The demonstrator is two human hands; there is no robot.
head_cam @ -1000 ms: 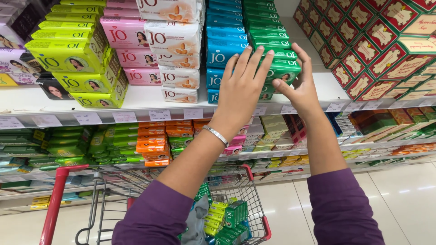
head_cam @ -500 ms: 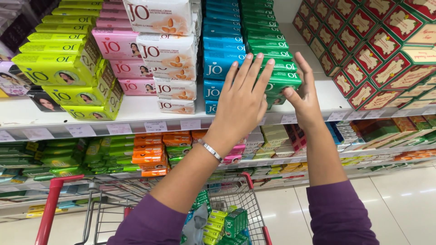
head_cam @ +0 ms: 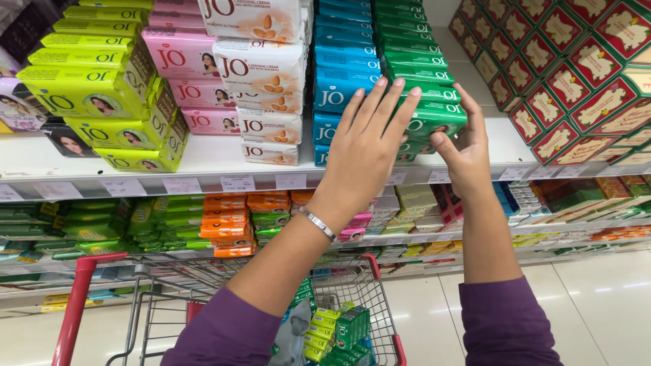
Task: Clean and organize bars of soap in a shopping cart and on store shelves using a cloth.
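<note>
**Reaching for the green soap boxes on the upper shelf**

Reaching up, I have both hands on the stack of green soap boxes [head_cam: 427,102] in the upper middle of the frame, on the white shelf [head_cam: 203,159]. My left hand [head_cam: 366,149] lies flat against the front of the stack, fingers spread and straight, so its grip is wide and closed on nothing. My right hand [head_cam: 464,152] cups the stack's right end, thumb at the front and fingers wrapped round the side; it looks like a loose hold on one or two boxes, though I cannot tell whether it is actually clamped.

I judge these boxes light and stiff, thin glossy card over a solid bar, so slippery when stacked and apt to slide off each other. The short ends seem the best place to hold, pinching several together.

Left of them stand blue boxes [head_cam: 342,68], then white boxes [head_cam: 261,68], pink [head_cam: 180,57] and yellow-green ones [head_cam: 88,95]; red and green patterned boxes [head_cam: 576,68] fill the upper right.

At the bottom of the frame, the red-handled trolley [head_cam: 91,298] holds small green and yellow packs [head_cam: 339,332] in its wire basket.
</note>
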